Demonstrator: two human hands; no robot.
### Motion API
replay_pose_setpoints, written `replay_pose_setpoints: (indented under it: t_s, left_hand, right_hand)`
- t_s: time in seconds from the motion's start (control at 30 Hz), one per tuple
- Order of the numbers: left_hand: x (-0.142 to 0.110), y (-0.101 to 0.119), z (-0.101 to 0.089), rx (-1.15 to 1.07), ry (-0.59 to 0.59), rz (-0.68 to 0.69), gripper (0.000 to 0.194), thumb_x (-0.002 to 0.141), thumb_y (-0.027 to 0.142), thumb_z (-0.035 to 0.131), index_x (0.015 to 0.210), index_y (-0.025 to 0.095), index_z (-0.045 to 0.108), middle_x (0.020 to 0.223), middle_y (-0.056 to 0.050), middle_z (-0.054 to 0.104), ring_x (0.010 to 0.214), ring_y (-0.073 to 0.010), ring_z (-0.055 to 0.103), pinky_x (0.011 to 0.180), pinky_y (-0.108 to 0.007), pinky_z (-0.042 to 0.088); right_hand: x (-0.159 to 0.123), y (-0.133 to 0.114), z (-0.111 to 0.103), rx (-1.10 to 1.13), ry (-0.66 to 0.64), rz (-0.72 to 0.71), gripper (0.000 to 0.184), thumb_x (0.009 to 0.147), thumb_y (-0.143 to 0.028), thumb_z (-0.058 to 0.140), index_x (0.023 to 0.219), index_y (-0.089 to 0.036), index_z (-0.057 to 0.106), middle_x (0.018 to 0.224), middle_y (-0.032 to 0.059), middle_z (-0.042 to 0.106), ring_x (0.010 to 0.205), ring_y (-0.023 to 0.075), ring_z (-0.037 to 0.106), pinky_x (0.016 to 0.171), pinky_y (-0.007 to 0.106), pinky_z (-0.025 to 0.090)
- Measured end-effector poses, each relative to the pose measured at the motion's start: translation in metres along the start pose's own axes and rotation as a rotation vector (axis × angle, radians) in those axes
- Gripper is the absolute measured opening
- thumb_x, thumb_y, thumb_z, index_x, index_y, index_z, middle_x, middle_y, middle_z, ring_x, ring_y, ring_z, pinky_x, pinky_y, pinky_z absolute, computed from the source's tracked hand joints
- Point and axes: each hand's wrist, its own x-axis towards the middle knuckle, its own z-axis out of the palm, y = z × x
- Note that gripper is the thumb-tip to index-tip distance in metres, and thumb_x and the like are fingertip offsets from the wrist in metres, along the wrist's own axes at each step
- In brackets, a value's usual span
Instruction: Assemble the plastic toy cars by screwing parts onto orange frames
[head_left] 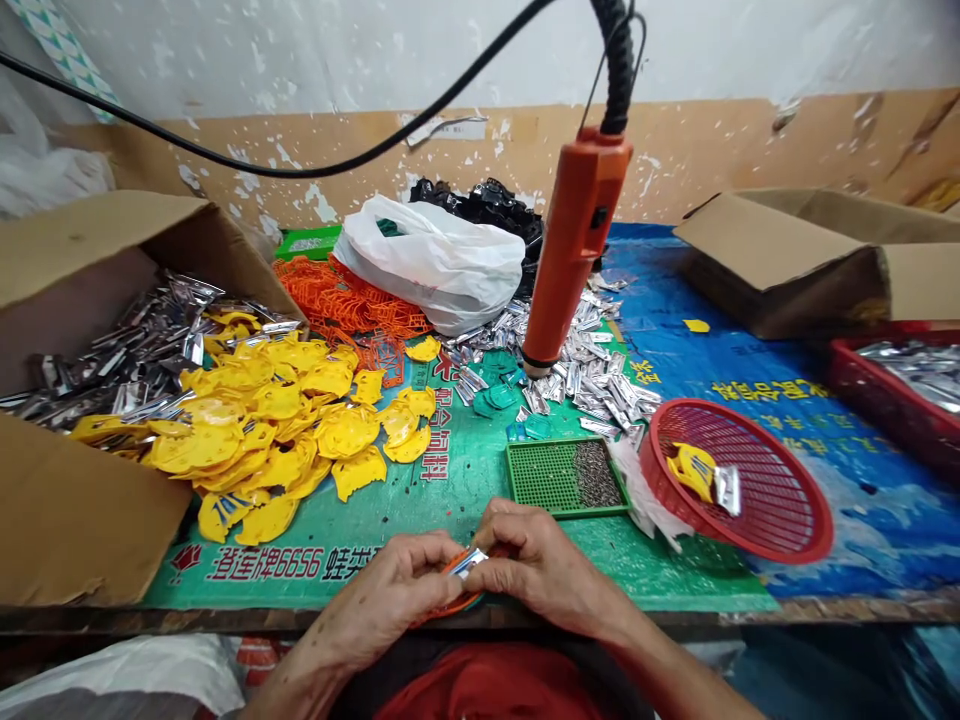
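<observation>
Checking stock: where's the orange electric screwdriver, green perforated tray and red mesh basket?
Orange electric screwdriver (577, 240), head view, body.
Green perforated tray (536, 478), head view, left side.
Red mesh basket (772, 556), head view, front rim.

The left hand (397, 590) and right hand (544, 562) meet low at six o'clock, knuckles up, fingers curled inward and pinching at something small between them, with the fingertips almost touching. The bare left forearm (307, 665) comes in from seven o'clock and the bare right forearm (660, 650) from five, both angling inward, with the elbows out of sight.
</observation>
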Motion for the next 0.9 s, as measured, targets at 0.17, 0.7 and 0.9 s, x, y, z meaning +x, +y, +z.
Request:
replay_pose_setpoints:
  t_s: [0.17,0.7,0.9]
  left_hand:
    - [0.001,-0.006,-0.005,-0.078,-0.055,-0.007,0.022,0.072,0.032,0.062,0.081,0.015,0.071,0.070,0.002,0.047,0.061,-0.0105,0.034,0.055,-0.024,0.024]
    - [0.009,-0.006,0.007,-0.253,0.144,0.004,0.017,0.071,0.028,0.061,0.073,0.012,0.067,0.055,0.005,0.046,0.048,-0.0065,0.026,0.045,-0.024,0.013]
    - [0.011,-0.006,0.008,-0.282,0.142,0.043,0.020,0.074,0.029,0.062,0.082,0.012,0.070,0.062,0.003,0.049,0.055,-0.0081,0.032,0.050,-0.023,0.018]
  right_hand:
    - [0.001,0.001,0.004,0.018,0.061,-0.075,0.027,0.076,-0.042,0.072,0.077,-0.017,0.062,0.075,-0.0029,0.052,0.069,0.0099,0.049,0.060,0.022,0.037]
    - [0.060,-0.061,-0.109,-0.400,0.911,-0.373,0.088,0.056,-0.051,0.082,0.132,-0.027,0.045,0.134,0.0112,0.044,0.121,0.0307,0.047,0.082,0.044,0.051]
    - [0.124,-0.084,-0.119,0.015,0.535,-0.449,0.063,0.062,-0.044,0.075,0.115,-0.019,0.053,0.103,0.0012,0.062,0.095,0.0196,0.062,0.076,0.038,0.051]
